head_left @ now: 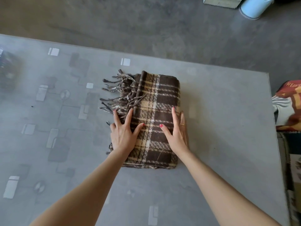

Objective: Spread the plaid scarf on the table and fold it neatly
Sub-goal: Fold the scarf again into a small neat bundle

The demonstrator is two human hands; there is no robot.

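Folded plaid scarf (156,115) lies in the middle of the grey bench (219,128).

It forms a compact brown-and-tan rectangle, its fringe (117,93) spilling off the left edge. Your left hand (123,134) and right hand (177,134) press flat on its near half, fingers spread, each grip open and clasping nothing. A patterned cushion (290,105) sits far right.

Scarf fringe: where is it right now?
In the head view, the fringe trails off the folded plaid scarf's left edge onto the table, just beyond the left hand.
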